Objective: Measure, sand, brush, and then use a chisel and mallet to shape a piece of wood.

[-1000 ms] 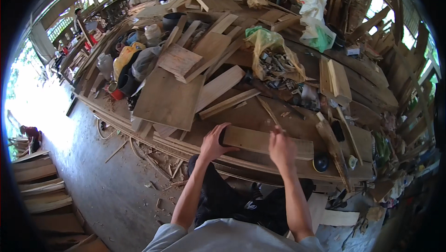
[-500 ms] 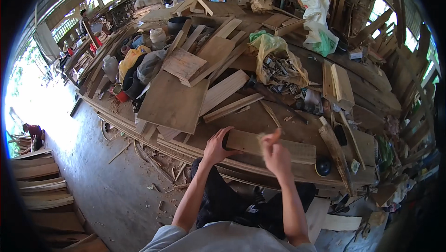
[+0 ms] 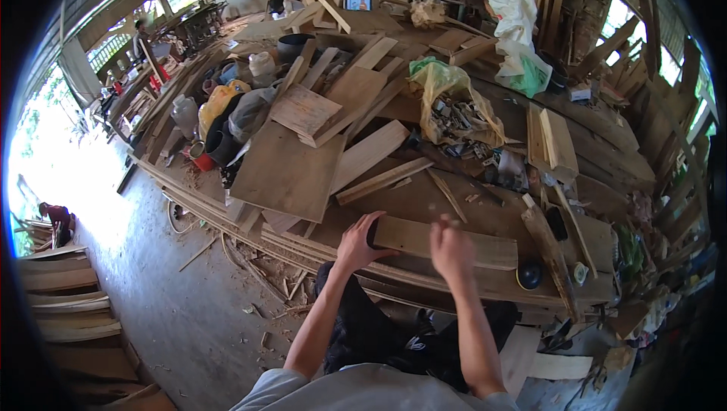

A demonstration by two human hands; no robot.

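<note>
left hand (image 3: 359, 246) grasps board (image 3: 413, 237) at left end; right hand (image 3: 452, 250) blurred, cannot tell finger state. slack left grip could let board skid.

Compared with a second ago, the right hand (image 3: 453, 250) is nearer the left hand (image 3: 359, 246) along the wooden board (image 3: 492, 250).

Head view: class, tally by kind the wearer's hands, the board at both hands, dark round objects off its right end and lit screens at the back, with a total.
Left hand plus right hand: 2
Board: 1
Dark round object: 1
Lit screen: 1
Total: 5
</note>
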